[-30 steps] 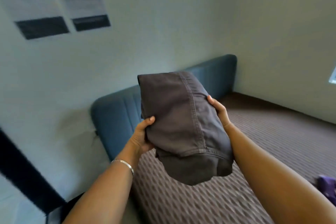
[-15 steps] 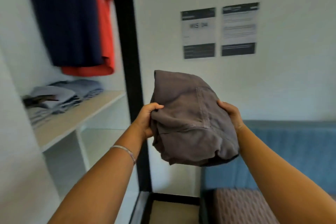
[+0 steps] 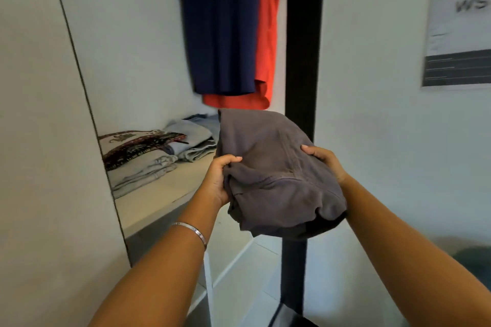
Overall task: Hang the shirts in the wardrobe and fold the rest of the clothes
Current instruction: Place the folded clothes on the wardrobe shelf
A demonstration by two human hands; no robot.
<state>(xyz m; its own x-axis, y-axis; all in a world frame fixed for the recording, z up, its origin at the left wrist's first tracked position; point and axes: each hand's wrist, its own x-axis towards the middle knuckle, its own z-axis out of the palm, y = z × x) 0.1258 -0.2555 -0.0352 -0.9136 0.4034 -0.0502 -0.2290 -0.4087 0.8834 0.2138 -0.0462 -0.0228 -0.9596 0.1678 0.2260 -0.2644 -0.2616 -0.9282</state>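
The fingers of the left hand [image 3: 219, 180] and right hand [image 3: 325, 160] curl round the folded grey garment [image 3: 276, 175], held in the air between them. Just beyond the left fingers, the wardrobe shelf [image 3: 164, 194] carries folded stacks [image 3: 148, 156]; the navy shirt [image 3: 220, 24] and orange shirt [image 3: 265, 42] hang above. The garment is likely being stowed, which calls for lowering it flat beside the stacks

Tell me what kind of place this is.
Most likely a bedroom, seen at an open wardrobe: a navy shirt and an orange shirt hang inside, and folded clothes are stacked on its shelf. Both hands grip folded grey trousers.
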